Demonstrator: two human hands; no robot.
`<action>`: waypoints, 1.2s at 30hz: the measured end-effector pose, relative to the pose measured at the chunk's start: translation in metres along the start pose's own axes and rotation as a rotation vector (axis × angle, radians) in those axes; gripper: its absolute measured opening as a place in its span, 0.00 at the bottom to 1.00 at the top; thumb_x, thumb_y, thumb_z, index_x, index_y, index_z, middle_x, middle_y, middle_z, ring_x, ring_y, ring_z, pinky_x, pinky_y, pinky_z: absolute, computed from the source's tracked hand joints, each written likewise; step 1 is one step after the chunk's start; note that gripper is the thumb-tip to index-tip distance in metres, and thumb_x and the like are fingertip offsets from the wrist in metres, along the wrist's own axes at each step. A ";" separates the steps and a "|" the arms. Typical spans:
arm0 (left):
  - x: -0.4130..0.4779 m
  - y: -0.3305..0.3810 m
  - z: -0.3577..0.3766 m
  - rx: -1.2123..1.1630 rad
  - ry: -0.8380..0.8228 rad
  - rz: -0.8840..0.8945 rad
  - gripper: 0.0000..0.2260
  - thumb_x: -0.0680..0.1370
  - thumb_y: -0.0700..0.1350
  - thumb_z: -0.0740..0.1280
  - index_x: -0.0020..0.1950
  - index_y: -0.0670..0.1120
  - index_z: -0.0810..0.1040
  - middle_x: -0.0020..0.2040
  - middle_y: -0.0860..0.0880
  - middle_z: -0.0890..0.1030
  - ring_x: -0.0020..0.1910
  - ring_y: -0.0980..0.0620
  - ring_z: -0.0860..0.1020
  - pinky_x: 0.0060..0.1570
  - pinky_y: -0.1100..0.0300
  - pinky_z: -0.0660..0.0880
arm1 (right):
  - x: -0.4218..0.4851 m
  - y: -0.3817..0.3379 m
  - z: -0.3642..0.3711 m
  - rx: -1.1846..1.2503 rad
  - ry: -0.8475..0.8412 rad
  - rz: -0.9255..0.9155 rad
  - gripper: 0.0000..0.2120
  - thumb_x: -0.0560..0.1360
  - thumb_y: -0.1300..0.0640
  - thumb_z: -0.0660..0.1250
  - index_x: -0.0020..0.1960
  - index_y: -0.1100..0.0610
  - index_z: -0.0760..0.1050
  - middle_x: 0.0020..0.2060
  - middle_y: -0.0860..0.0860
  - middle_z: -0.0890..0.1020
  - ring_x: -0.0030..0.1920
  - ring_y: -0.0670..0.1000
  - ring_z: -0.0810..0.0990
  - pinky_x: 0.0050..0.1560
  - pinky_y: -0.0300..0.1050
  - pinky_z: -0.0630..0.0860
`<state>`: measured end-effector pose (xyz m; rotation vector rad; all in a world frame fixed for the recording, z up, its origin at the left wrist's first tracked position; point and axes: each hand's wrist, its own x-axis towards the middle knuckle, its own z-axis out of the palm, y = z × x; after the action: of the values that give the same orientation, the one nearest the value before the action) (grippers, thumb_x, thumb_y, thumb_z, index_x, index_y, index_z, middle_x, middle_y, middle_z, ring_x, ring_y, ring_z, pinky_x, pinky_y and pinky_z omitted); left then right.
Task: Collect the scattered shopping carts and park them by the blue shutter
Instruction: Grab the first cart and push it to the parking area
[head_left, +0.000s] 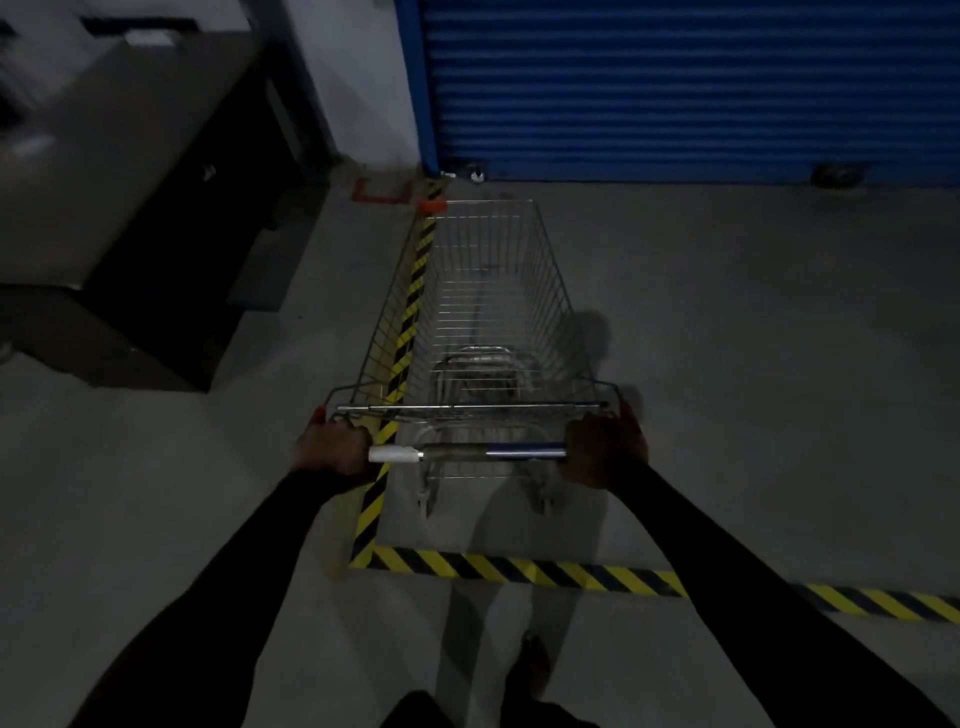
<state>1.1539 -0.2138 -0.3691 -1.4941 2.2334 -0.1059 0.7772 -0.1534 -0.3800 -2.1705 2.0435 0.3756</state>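
Two black sleeves (218, 582) reached forward from the bottom of the head view, and each hand was closed around one end of the handle bar (467, 453). Fingers of the left hand (332, 449) were curled over the bar beside its white end piece, and the right hand (605, 452) gripped the opposite end, where the bar looked blue. Between the hands stood the shopping cart (483, 312), a long basket of thin silver wire with an orange bumper (432, 206) on its front left corner. It stood on the grey floor (727, 364), inside the corner made by the yellow and black tape (519, 569), with its left side along one strip. Its front end pointed to the blue shutter (675, 88) and was near it, but the exact gap could not be judged. Light was weak. Only the rear wheels showed, faintly, under the handle, and the front wheels were hidden by the basket. Small things at the foot of the shutter were too dark to name. At the left, a dark cabinet (130, 208) was blurred and cut off by the edge.
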 end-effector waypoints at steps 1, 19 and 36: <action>0.002 0.001 -0.002 -0.008 -0.004 -0.010 0.14 0.71 0.59 0.66 0.47 0.51 0.81 0.46 0.48 0.83 0.48 0.46 0.81 0.69 0.49 0.61 | 0.004 0.002 0.002 0.007 0.016 -0.006 0.33 0.61 0.30 0.46 0.46 0.50 0.79 0.43 0.49 0.84 0.51 0.52 0.83 0.75 0.63 0.50; 0.011 0.001 -0.009 -0.157 0.034 -0.032 0.15 0.73 0.60 0.66 0.51 0.52 0.81 0.53 0.50 0.83 0.57 0.47 0.79 0.71 0.47 0.60 | 0.020 0.007 -0.007 -0.026 0.033 0.011 0.28 0.65 0.36 0.55 0.54 0.51 0.80 0.52 0.49 0.84 0.59 0.53 0.80 0.76 0.61 0.48; -0.051 0.031 0.002 -0.265 0.389 -0.009 0.38 0.67 0.68 0.71 0.67 0.43 0.76 0.63 0.40 0.76 0.68 0.37 0.71 0.74 0.38 0.56 | 0.024 0.014 -0.026 0.025 -0.276 -0.083 0.34 0.69 0.21 0.57 0.66 0.41 0.74 0.69 0.47 0.76 0.72 0.53 0.70 0.75 0.68 0.42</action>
<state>1.1437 -0.1546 -0.3637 -1.7449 2.6324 -0.1150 0.7664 -0.1847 -0.3603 -2.0491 1.7955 0.5990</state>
